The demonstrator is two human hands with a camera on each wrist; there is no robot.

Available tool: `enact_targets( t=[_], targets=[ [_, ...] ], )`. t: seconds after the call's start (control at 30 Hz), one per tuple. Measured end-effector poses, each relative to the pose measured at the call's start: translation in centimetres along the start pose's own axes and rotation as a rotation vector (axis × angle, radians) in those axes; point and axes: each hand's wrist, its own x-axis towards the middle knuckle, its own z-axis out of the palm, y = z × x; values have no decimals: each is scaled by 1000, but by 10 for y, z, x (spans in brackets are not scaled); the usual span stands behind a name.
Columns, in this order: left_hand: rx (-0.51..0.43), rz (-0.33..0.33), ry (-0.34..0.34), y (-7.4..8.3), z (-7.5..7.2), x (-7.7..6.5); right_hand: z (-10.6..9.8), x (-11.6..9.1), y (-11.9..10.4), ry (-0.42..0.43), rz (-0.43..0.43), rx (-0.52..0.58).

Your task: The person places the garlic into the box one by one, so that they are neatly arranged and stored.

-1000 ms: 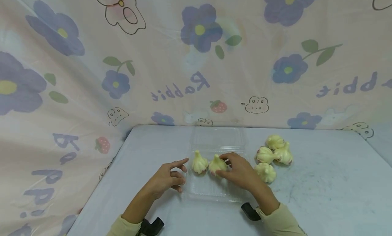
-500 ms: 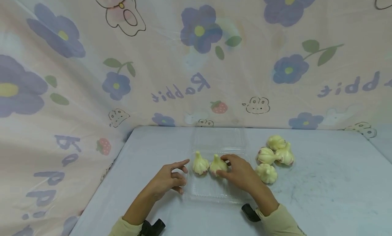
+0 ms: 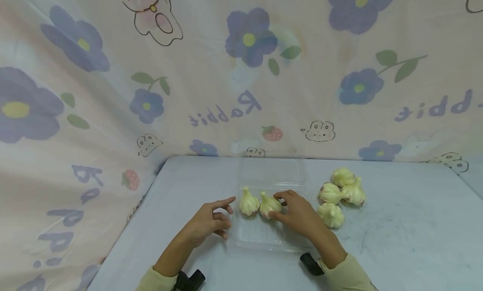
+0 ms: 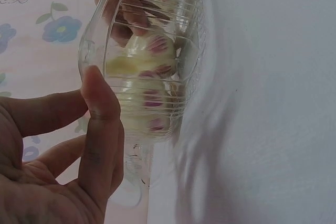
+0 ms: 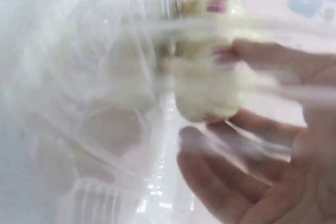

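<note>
In the head view, my right hand (image 3: 298, 213) pinches a pale garlic bulb (image 3: 270, 206) inside a clear plastic clamshell box (image 3: 260, 236). That bulb's stem tilts left, towards a second garlic bulb (image 3: 249, 203) beside it in the box. My left hand (image 3: 207, 222) is at the box's left side, fingers loosely bent. Seen from the left wrist, a fingertip (image 4: 97, 80) of it is at the clear rim, apparently touching. The right wrist view is blurred through the plastic; fingers and thumb lie around the bulb (image 5: 210, 85), which shows purple marks.
The box's clear lid (image 3: 271, 171) lies folded back towards the curtain. Several more garlic bulbs (image 3: 341, 194) lie in a group on the white table (image 3: 407, 224), right of the box. A printed curtain (image 3: 211, 73) hangs along the back and left.
The garlic bulb under my right hand has tipped slightly, its stem leaning further left. Both hands stay nearly in place; the whole head view has shifted a little.
</note>
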Motion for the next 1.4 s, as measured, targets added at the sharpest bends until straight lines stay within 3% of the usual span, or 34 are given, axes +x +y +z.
enact_targets(
  t=[1.07,1.4],
  targets=[
    [7,3,8,-4,-1,2,1,3,3,7,-5,45],
    [2,4,7,-1,-1,0,-14,-5,2,44,-36,47]
  ],
)
